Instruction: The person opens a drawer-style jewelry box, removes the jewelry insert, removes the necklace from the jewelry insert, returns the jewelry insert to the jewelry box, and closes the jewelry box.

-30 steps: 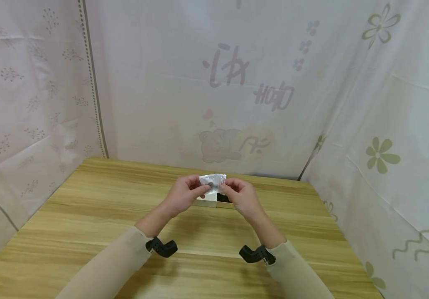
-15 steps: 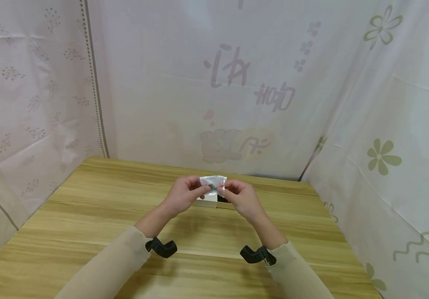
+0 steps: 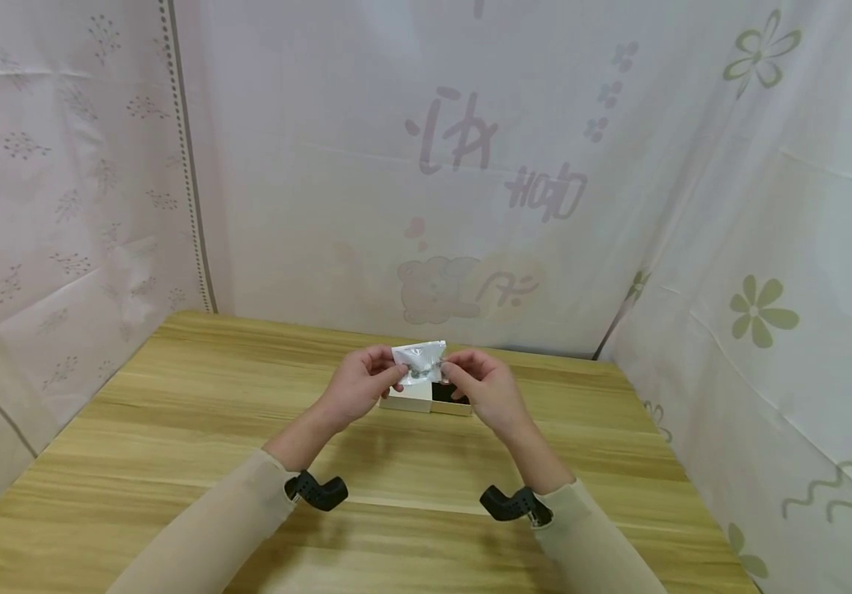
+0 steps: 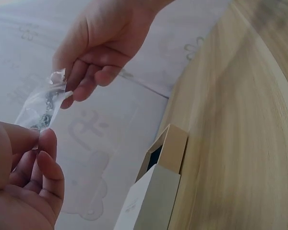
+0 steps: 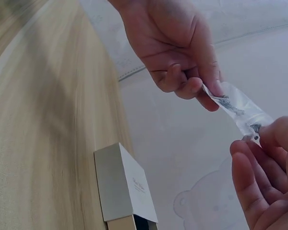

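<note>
Just below the head view's centre, the left hand [image 3: 355,388] and right hand [image 3: 492,392] are pinching opposite sides of a small clear plastic bag [image 3: 420,358], neither lying nearer. Its long axis is running crosswise between them; the white drawer box [image 3: 408,404] is sitting lower.

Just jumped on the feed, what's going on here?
A person is holding a small plastic bag up above the table, the left hand pinching one end and the right hand the other. Some dark contents show through it, but I can't tell what they are. On the table, beyond the hands, sits a white box with its tan tray partly out. Whether the bag is sealed isn't clear.
</note>
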A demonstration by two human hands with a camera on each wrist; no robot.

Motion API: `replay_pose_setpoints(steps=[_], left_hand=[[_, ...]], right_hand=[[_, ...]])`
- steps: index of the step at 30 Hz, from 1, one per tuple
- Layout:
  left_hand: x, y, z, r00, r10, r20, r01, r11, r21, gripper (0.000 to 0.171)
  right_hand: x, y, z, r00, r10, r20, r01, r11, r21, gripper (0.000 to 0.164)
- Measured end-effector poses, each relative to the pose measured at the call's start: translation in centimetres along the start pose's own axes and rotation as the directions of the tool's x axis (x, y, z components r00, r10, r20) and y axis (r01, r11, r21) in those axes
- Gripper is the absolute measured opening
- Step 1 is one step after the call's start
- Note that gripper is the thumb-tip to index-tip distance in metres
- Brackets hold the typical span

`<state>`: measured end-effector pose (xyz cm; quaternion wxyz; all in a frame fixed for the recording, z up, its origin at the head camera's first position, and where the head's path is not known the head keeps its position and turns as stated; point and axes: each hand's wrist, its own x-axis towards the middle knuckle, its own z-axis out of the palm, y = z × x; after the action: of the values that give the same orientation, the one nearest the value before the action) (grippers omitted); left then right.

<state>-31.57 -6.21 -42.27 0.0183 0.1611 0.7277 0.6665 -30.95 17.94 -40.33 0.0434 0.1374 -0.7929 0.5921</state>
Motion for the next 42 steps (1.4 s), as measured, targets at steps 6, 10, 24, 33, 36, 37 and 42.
replay_pose_setpoints(steps=[6, 10, 24, 33, 36, 37, 42], left_hand=[[-0.1, 0.0, 0.0, 1.0, -0.002, -0.01, 0.003, 1.0, 0.008, 0.011], [-0.1, 0.1, 0.0, 1.0, -0.001, -0.013, 0.001, 1.0, 0.007, 0.013], [-0.2, -0.1, -0.2, 1.0, -0.006, -0.011, 0.006, 1.0, 0.001, 0.014], [-0.1, -0.3, -0.3, 1.0, 0.002, -0.014, -0.002, 1.0, 0.003, 0.014], [-0.1, -0.3, -0.4, 1.0, 0.0, -0.015, 0.0, 1.0, 0.007, 0.014], [-0.1, -0.2, -0.5, 1.0, -0.002, -0.016, 0.002, 1.0, 0.008, 0.014], [-0.1, -0.3, -0.6, 1.0, -0.005, -0.015, 0.005, 1.0, 0.01, 0.015]], right_hand=[[0.2, 0.0, -0.3, 0.998, 0.001, -0.056, 0.003, 0.997, 0.081, 0.018], [0.2, -0.1, -0.5, 0.998, -0.001, -0.067, 0.008, 0.994, 0.11, 0.018], [0.3, -1.1, -1.3, 0.995, -0.031, -0.097, 0.047, 0.985, 0.166, 0.016], [0.7, -2.0, -2.6, 0.989, -0.045, -0.144, 0.073, 0.978, 0.193, 0.014], [0.7, -2.3, -2.9, 0.987, -0.041, -0.153, 0.07, 0.979, 0.193, 0.013], [0.8, -2.4, -3.1, 0.987, -0.042, -0.155, 0.072, 0.979, 0.192, 0.012], [1.0, -2.7, -3.6, 0.986, -0.036, -0.165, 0.066, 0.981, 0.18, 0.013]])
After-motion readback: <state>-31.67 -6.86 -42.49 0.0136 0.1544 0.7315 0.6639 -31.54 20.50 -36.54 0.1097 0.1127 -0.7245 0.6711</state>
